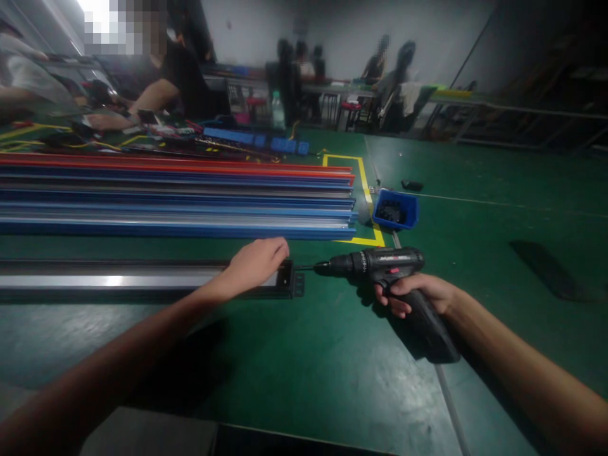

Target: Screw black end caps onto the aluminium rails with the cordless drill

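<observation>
- Right hand (422, 291) is wrapped around the grip of a black power drill (396, 258); I see its fingers curled round the handle just below the drill's body.
- Left hand (256, 263) lies over the right-hand end of a long profile (118, 278), fingers bent; from my view I cannot tell whether it grips the piece or only presses on it.
- I have that profile lying across the green table (342, 354), silver along its middle with dark edges, running out of view at the left.
- A black end cap (285, 278) sits at the profile's right end, just beside the left hand.
- I see the drill roughly level, its thin bit (306, 267) pointing left at the end cap; whether the tip is seated in anything is too blurred for me to tell.
- Beyond the profile and parallel to it, I see blue rails (190, 229) and, behind them, red rails (190, 166), their right ends near yellow tape (365, 180).
- A blue bin (403, 221) with small dark parts (390, 210) inside stands beyond the drill, by the tape.
- At the far left I make out a co-worker's hand (111, 121) above the tabletop, among cluttered items.
</observation>
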Demonstrator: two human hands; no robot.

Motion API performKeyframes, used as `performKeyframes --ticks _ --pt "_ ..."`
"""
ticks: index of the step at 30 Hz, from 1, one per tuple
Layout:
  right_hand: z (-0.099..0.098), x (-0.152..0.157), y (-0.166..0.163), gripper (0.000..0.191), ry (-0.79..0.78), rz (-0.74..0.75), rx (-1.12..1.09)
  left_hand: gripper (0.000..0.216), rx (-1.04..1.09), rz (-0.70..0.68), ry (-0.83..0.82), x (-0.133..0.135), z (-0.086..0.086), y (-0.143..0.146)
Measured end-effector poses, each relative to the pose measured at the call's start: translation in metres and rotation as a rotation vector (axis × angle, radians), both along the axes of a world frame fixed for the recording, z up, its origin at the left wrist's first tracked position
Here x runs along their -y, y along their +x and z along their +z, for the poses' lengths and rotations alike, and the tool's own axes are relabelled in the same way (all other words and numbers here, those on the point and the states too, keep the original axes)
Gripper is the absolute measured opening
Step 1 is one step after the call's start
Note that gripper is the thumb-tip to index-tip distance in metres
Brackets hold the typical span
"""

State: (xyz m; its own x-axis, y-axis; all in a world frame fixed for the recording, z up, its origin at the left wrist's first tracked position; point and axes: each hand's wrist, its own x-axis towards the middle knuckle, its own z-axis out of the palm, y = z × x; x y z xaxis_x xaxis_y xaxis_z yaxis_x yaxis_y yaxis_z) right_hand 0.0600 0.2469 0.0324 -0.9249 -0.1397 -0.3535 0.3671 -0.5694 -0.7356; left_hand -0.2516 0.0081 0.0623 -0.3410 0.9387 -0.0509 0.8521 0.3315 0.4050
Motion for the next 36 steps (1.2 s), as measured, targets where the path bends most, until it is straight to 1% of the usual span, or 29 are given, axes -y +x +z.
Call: performKeyframes --ticks 10,19,27,36 --pt "0.0026 0.0006 0.0013 0.024 0.034 -0.017 0.029 0.04 -0.103 -0.02 -0.019 0.0044 -0.0052 0.0009" --pt "0.0008 0.0004 0.0018 0.023 0.057 -0.046 0.052 0.043 -0.089 -0.016 -0.038 0.0029 -0.0009 0.003" --pt "0.0009 -0.0014 0.0036 0.022 0.033 -0.039 0.078 0.042 -0.059 0.011 -0.094 0.0004 -0.0002 0.0021" --pt "0.0023 -0.0004 0.0028 0.021 0.025 -0.055 0.088 0.044 -0.059 0.001 -0.087 0.0011 -0.0003 0.0018"
